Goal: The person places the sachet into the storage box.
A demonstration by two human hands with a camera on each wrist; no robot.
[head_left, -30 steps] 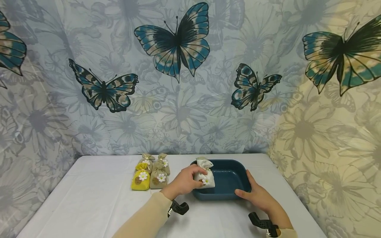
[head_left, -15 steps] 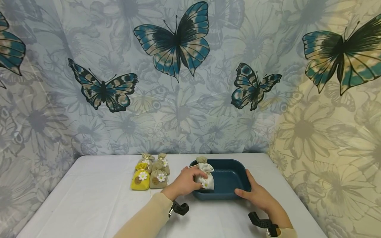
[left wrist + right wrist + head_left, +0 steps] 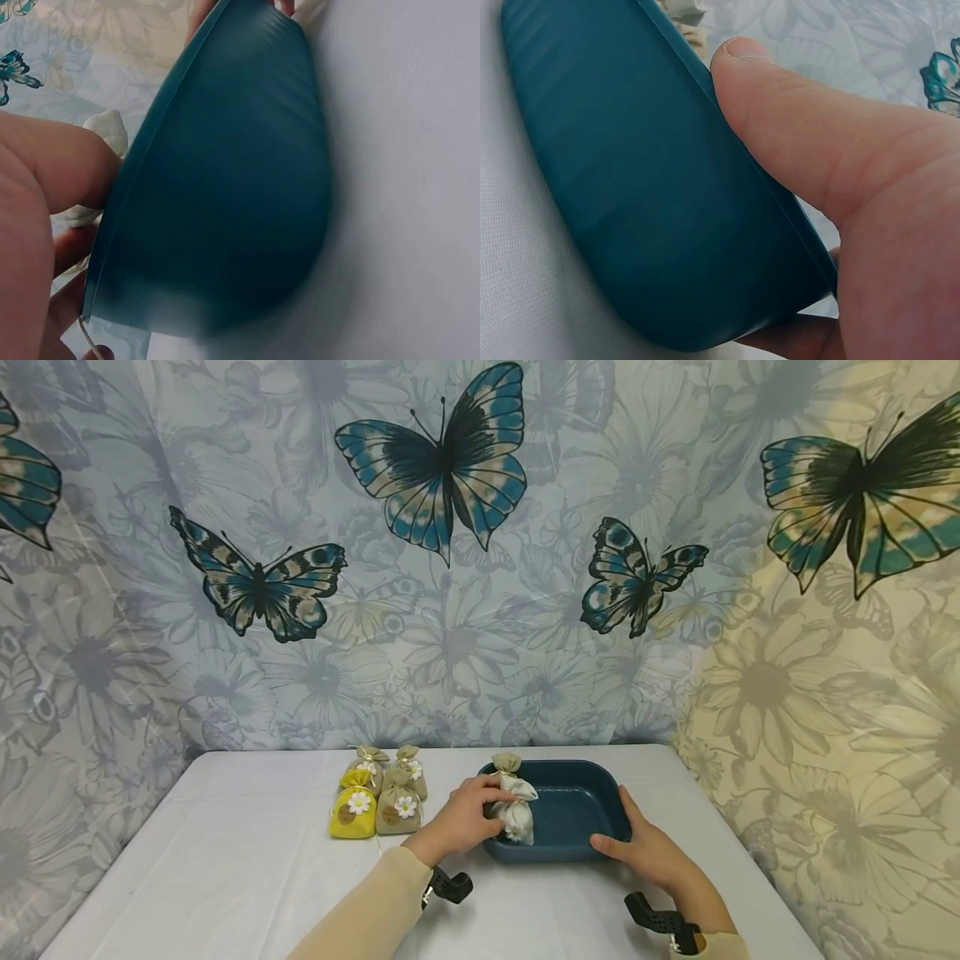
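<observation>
A small white drawstring sachet with a white flower leans in the left end of a dark blue rectangular basin. My left hand reaches over the basin's left rim and holds the sachet between thumb and fingers. Behind it, the tied top of a beige sachet shows inside the basin. At the basin's right end, my right hand grips the wall, thumb over the rim and fingers round the outer side. The left wrist view mostly shows the basin's outer wall, which hides much of the sachet.
Left of the basin stand a yellow sachet and several beige sachets, each with a white flower, in a tight group. All rest on a white-covered table. A butterfly-patterned cloth hangs behind the table's far edge.
The white sachet has sunk lower into the basin's left end and turned somewhat, uncovering more of the beige sachet behind. My right hand keeps its grip on the basin.
</observation>
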